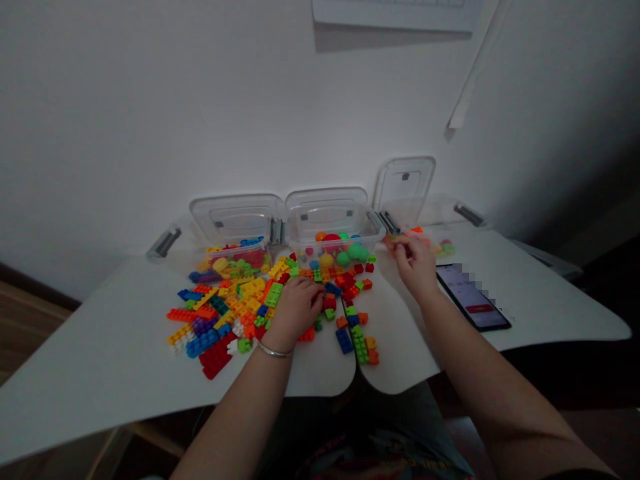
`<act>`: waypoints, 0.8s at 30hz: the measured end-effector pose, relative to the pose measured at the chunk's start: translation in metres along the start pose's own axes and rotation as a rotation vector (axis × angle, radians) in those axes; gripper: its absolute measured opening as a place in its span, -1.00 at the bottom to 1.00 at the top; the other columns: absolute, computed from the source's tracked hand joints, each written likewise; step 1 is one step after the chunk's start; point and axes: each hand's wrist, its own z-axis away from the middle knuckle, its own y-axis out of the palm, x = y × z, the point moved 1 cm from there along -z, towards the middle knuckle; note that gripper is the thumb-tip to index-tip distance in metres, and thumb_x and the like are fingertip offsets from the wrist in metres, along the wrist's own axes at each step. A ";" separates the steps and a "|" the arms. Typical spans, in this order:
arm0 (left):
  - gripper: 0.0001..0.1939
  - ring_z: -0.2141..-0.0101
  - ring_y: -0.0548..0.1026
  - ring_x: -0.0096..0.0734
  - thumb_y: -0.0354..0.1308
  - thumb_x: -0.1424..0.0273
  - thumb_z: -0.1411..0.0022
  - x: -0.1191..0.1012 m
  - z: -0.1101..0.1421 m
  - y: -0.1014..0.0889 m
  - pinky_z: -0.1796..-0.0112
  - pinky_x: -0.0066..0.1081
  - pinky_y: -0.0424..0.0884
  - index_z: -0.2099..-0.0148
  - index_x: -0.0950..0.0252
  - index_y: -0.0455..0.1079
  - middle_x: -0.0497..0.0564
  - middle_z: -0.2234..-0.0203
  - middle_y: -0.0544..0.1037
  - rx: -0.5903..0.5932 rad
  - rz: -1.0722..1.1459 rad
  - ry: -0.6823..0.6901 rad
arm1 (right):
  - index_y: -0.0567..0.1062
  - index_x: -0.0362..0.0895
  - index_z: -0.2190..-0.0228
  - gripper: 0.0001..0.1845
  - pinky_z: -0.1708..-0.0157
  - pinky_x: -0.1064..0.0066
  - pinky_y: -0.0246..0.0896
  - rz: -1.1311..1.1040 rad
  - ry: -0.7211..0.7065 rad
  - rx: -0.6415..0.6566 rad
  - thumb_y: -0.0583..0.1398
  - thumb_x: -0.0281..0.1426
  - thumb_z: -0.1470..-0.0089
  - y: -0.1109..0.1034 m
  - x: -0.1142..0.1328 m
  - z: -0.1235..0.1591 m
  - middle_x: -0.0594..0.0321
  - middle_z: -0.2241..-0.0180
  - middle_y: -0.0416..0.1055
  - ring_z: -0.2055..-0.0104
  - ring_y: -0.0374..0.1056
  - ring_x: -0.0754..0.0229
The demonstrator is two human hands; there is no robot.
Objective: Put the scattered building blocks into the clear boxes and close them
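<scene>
My left hand (296,308), with a bangle at the wrist, rests over the heap of plastic building bricks (245,293). Its fingers curl down into the bricks, close to a blue brick (333,289); what lies under the fingertips is hidden. At the near wall of the right-hand clear box (440,217), my right hand (415,263) is closed in a pinch, and I cannot make out what is between the fingers. Between the two hands, a green brick strip (359,343) and a dark blue brick (344,341) lie near the table's front.
A left clear box (265,257) contains bricks, and a middle clear box (300,243) has colored balls. Their lids lean against the wall. A phone (473,297) lies at right on the white table (125,347), whose front edge has a notch in the middle.
</scene>
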 end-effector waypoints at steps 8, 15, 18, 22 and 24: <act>-0.81 0.15 0.44 -0.19 0.09 0.42 -0.26 0.000 0.000 0.001 0.05 -0.16 0.38 0.16 0.24 0.53 0.05 0.27 0.61 0.003 -0.001 -0.003 | 0.45 -0.22 0.03 -0.60 -0.10 0.02 0.18 0.223 -0.009 0.294 0.10 -0.45 -0.07 0.046 -0.009 0.025 -0.08 0.03 0.47 -0.09 0.30 -0.13; -0.81 0.16 0.44 -0.19 0.09 0.42 -0.26 0.000 0.000 0.000 0.06 -0.17 0.38 0.17 0.22 0.53 0.03 0.29 0.61 -0.001 0.005 0.000 | 0.47 -0.17 0.02 -0.56 -0.14 0.04 0.13 0.336 -0.117 0.275 0.09 -0.50 -0.04 0.049 -0.010 0.032 0.03 0.02 0.48 -0.12 0.25 -0.13; -0.80 0.16 0.44 -0.19 0.08 0.42 -0.26 0.000 0.000 0.000 0.06 -0.18 0.38 0.17 0.23 0.54 0.03 0.29 0.61 0.000 0.000 -0.002 | 0.53 -0.17 0.11 -0.65 -0.07 0.07 0.16 0.392 -0.138 0.289 0.12 -0.46 -0.05 0.045 -0.008 0.033 -0.01 0.13 0.50 -0.01 0.29 -0.12; -0.81 0.16 0.44 -0.19 0.09 0.42 -0.26 0.000 0.000 0.000 0.05 -0.17 0.38 0.17 0.25 0.54 0.04 0.28 0.61 0.002 -0.005 0.004 | 0.53 -0.17 0.14 -0.68 0.00 0.10 0.19 0.400 -0.143 0.324 0.13 -0.44 -0.04 0.040 -0.007 0.034 -0.01 0.19 0.50 0.08 0.32 -0.09; -0.81 0.16 0.44 -0.19 0.09 0.42 -0.26 -0.001 0.000 0.000 0.05 -0.17 0.38 0.17 0.25 0.54 0.04 0.29 0.61 0.004 -0.007 0.004 | 0.52 -0.16 0.14 -0.69 0.00 0.11 0.19 0.373 -0.140 0.335 0.14 -0.44 -0.04 0.039 -0.007 0.035 0.02 0.19 0.51 0.08 0.32 -0.08</act>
